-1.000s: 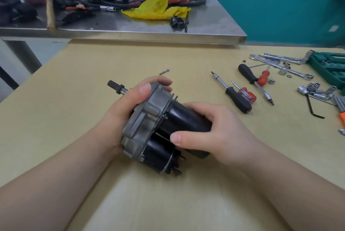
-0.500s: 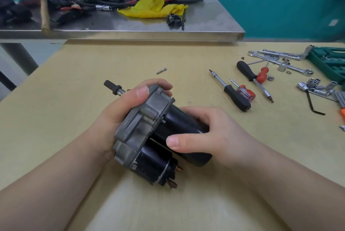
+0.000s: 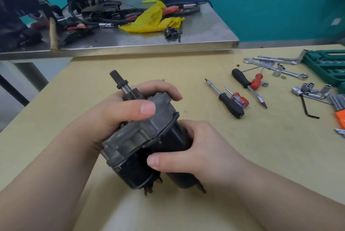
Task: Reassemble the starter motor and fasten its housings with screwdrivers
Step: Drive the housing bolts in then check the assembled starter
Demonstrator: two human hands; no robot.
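In the head view, the starter motor [image 3: 149, 143] is held just above the tabletop [image 3: 233, 156], shaft end pointing away and up. The left hand [image 3: 115, 116] grips the grey housing end, fingers [image 3: 162, 90] curled over the far rim and thumb across the near face. The right hand [image 3: 197, 150] grips the black body, thumb on the near side.

The step in hand looks like seating the black body against the grey housing. To do it well, press the two squarely together, turn until the screw holes line up, and keep one hand clamped while the other fetches a screwdriver [image 3: 226, 98] lying to the right.

A green tool case [image 3: 326, 66] sits at the right edge, open; what its slots hold is too blurred to tell. Loose sockets [image 3: 308, 88] lie just beside it.
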